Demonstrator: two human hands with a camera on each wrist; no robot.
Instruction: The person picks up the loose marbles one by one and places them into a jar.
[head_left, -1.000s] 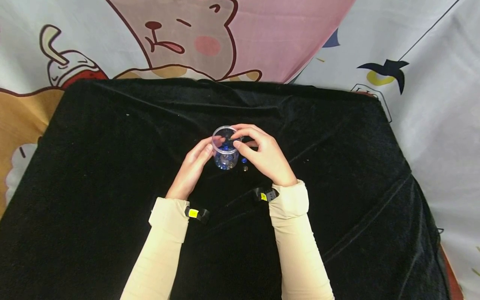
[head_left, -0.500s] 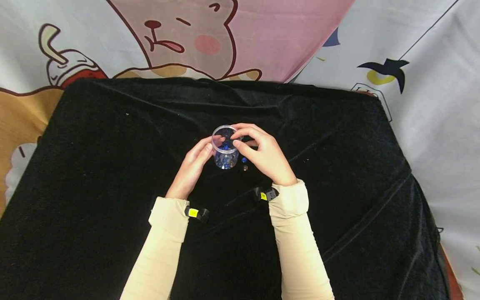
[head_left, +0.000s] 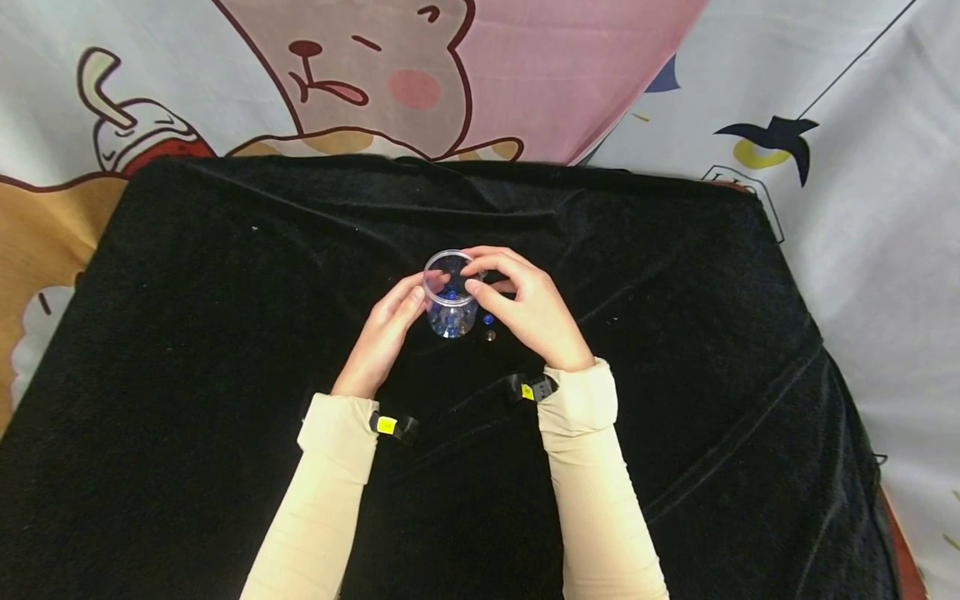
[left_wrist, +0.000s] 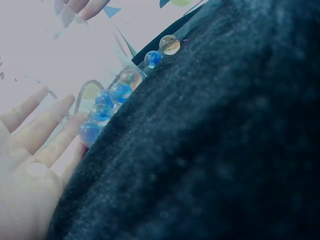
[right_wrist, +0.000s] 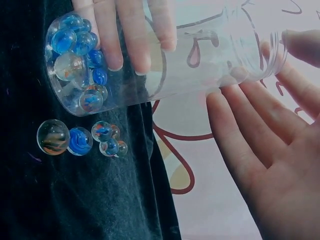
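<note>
A clear plastic jar (head_left: 459, 319) stands upright on the black cloth, its mouth uncovered. Blue and clear glass marbles (right_wrist: 64, 40) lie heaped on its bottom. My left hand (head_left: 380, 340) holds the jar from the left, with the thumb in front and fingers along the far wall. From the right, my right hand (head_left: 534, 313) grips the rim, thumb and forefinger at the mouth and other fingers behind. Just right of the jar lie a blue marble (head_left: 488, 320) and a clear marble (head_left: 491, 336) with an orange swirl. The right wrist view shows several smaller-looking marbles (right_wrist: 109, 139) behind these two.
Black velvet cloth (head_left: 225, 358) with folds covers the table. Behind it hangs a printed curtain (head_left: 555, 75) with a cartoon bear. Each wrist wears a black strap, and cream sleeves cover the forearms.
</note>
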